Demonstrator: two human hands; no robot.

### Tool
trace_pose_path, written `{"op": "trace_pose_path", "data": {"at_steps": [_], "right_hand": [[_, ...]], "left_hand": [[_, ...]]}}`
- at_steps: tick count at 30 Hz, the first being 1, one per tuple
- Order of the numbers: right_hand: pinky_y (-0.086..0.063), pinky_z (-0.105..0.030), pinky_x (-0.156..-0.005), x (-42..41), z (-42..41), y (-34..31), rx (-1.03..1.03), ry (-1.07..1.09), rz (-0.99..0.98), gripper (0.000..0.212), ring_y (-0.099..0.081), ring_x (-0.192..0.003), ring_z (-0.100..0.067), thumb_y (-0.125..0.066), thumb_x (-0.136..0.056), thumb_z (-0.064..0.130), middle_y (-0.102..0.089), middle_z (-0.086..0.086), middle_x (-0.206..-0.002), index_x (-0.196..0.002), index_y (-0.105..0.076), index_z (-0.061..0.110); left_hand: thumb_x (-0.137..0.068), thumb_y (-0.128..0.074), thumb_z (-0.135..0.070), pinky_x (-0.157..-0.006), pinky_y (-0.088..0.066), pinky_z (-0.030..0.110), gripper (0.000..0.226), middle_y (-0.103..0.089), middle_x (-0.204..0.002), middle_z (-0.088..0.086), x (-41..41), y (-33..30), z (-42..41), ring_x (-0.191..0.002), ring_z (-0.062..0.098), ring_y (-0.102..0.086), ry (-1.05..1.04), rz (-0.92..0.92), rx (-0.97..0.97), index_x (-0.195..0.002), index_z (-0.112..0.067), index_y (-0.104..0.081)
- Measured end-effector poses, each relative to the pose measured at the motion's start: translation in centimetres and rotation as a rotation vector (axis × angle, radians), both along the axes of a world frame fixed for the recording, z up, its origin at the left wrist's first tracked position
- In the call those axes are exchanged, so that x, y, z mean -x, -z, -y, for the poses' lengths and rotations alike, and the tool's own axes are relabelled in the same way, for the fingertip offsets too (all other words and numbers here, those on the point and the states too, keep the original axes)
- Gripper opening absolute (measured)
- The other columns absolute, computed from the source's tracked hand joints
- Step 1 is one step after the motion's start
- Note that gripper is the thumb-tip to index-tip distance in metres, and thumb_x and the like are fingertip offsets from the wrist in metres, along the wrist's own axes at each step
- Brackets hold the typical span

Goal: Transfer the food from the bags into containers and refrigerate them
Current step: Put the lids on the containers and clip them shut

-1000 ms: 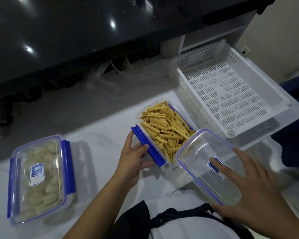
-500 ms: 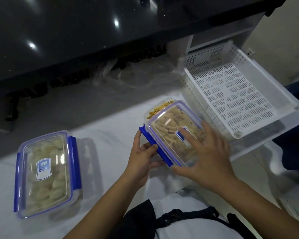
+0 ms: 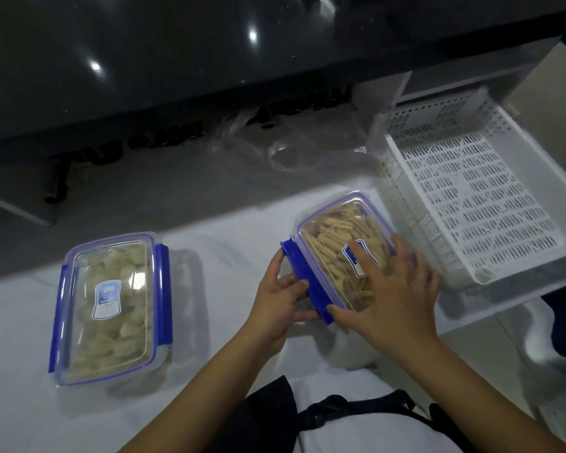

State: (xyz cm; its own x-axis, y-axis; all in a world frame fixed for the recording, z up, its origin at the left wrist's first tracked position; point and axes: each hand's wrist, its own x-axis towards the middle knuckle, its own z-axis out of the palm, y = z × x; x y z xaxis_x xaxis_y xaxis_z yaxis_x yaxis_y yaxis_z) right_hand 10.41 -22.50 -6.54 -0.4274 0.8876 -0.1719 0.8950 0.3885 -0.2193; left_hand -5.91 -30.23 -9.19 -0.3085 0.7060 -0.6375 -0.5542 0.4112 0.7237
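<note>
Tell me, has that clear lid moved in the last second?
Yes. The lid has gone from beside the box of yellow sticks onto its top, toward the white basket, under the right hand.

Left hand (image 3: 280,297) at container's (image 3: 337,253) near-left side, fingers curled against blue clip, thumb up along clip's far end; forearm bare, reaching in from lower centre. Right hand (image 3: 394,292) palm down on lid, fingers spread and fairly straight, pressing flat, thumb at near corner; right forearm bare, entering from lower right, wrist roughly in line with forearm
</note>
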Motion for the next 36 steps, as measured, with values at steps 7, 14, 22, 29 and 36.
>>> {"op": "trace_pose_path", "data": {"at_steps": [7,14,22,29,36], "right_hand": [[-0.010,-0.058,-0.114,1.8,-1.8,0.0,0.099,-0.031,0.048,0.108,-0.006,-0.145,-0.041,-0.055,-0.058,0.087,0.009,-0.005,-0.162,-0.149,-0.008,0.055],[-0.009,-0.049,-0.102,1.6,-2.0,0.4,0.016,-0.073,0.102,0.098,-0.013,-0.138,-0.040,-0.030,-0.065,0.098,0.006,-0.008,-0.162,-0.150,-0.007,0.054],[-0.032,-0.046,-0.104,0.9,-1.5,-1.2,0.123,-0.194,0.067,0.082,-0.034,-0.123,-0.034,-0.022,-0.076,0.083,-0.005,-0.005,-0.161,-0.151,-0.014,0.051],[0.010,-0.060,-0.118,1.1,-2.2,0.3,0.057,-0.438,0.033,0.074,0.027,-0.150,-0.024,-0.019,-0.090,0.076,0.015,0.004,-0.167,-0.155,-0.002,0.045],[-0.006,-0.060,-0.120,1.4,-2.0,2.8,-0.015,-0.473,-0.076,0.074,0.014,-0.154,-0.021,-0.019,-0.096,0.069,0.005,-0.002,-0.168,-0.159,-0.001,0.033]], "left_hand": [[-0.096,-0.061,-0.004,-0.069,-0.062,0.046,0.070,-0.068,-0.122,0.012,0.3,-0.1,-0.2,-0.100,0.027,-0.074,0.029,-0.036,0.032,-0.147,-0.042,-0.034],[-0.097,-0.061,-0.008,-0.064,-0.061,0.037,0.064,-0.071,-0.117,0.009,0.4,-0.7,-0.3,-0.095,0.023,-0.075,0.035,-0.071,0.020,-0.147,-0.040,-0.037],[-0.101,-0.055,-0.017,-0.063,-0.060,0.035,0.054,-0.069,-0.117,0.008,1.0,-2.0,-0.1,-0.091,0.017,-0.074,0.019,-0.221,0.006,-0.144,-0.049,-0.043],[-0.093,-0.068,-0.026,-0.070,-0.063,0.040,0.057,-0.070,-0.116,0.001,2.4,-3.4,1.4,-0.098,0.017,-0.073,0.104,-0.260,0.035,-0.143,-0.043,-0.044],[-0.092,-0.069,-0.026,-0.063,-0.062,0.030,0.058,-0.061,-0.112,-0.011,1.0,-3.7,0.5,-0.096,0.015,-0.068,0.135,-0.453,0.054,-0.133,-0.053,-0.039]]}}
